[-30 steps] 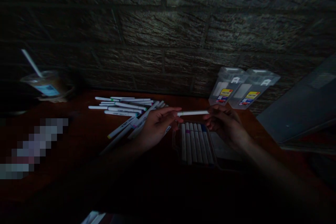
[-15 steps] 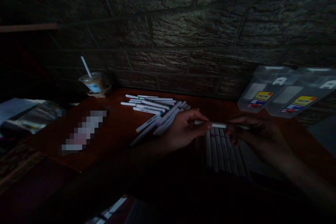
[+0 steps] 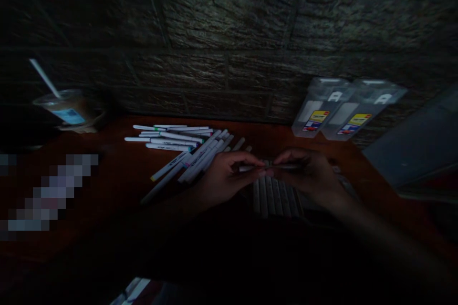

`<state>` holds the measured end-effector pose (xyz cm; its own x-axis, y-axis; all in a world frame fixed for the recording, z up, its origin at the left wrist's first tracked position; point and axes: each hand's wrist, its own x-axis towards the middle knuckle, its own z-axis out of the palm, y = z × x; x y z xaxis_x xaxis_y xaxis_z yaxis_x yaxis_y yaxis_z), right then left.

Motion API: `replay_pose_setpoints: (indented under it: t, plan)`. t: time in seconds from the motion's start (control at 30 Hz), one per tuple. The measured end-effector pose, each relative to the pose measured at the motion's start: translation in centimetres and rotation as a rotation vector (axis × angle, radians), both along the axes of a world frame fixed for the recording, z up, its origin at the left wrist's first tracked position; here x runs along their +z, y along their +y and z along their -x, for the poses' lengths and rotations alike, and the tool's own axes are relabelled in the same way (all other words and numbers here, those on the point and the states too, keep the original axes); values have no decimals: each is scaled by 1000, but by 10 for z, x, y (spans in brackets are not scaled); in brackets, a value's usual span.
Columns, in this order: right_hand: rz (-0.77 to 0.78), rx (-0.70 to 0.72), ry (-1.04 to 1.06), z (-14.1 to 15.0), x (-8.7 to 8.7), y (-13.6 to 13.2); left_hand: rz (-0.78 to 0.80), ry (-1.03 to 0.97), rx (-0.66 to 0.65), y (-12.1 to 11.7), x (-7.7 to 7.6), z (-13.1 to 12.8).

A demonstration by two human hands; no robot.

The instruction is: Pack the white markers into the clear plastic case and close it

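Between my two hands lies one white marker (image 3: 246, 168), level and mostly covered by fingers. My left hand (image 3: 232, 171) pinches it from the left, thumb and fingertips closed. From the right, my right hand (image 3: 307, 171) pinches it too, and the fingertips of both hands meet near its middle. Just below them, several white markers (image 3: 275, 198) stand side by side in a clear case, whose edges are hard to see in the dark. A loose pile of white markers (image 3: 179, 138) with coloured bands spreads to the left of my left hand.
Two clear plastic cases (image 3: 343, 114) with yellow labels stand against the stone wall (image 3: 229, 24). An iced drink cup (image 3: 67, 107) with a straw sits at the far left of the brown table (image 3: 118, 171). A blurred-out item lies at the left.
My hands have drawn together along the marker, so their fingertips now meet. The camera view swung left and then back right.
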<state>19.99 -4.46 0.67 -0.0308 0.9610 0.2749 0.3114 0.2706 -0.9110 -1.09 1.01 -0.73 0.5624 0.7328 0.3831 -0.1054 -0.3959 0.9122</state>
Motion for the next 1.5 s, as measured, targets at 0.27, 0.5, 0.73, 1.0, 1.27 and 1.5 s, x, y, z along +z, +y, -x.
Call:
replay_pose_setpoints:
  t: [0.27, 0.5, 0.73, 1.0, 1.27, 1.5]
  plan:
    - [59, -7, 107, 0, 6, -1, 48, -6, 109, 4, 2, 1]
    - [67, -39, 229, -8, 7, 3, 92, -55, 171, 12, 10, 2]
    - [103, 9, 421, -8, 13, 4, 174, -95, 177, 16, 11, 3]
    - [143, -15, 544, -11, 16, 6, 303, -234, 46, 23, 0, 5]
    - [191, -94, 686, -16, 14, 12, 426, -323, -83, 17, 6, 6]
    - [218, -147, 687, -19, 13, 14, 370, -217, -48, 10, 14, 4]
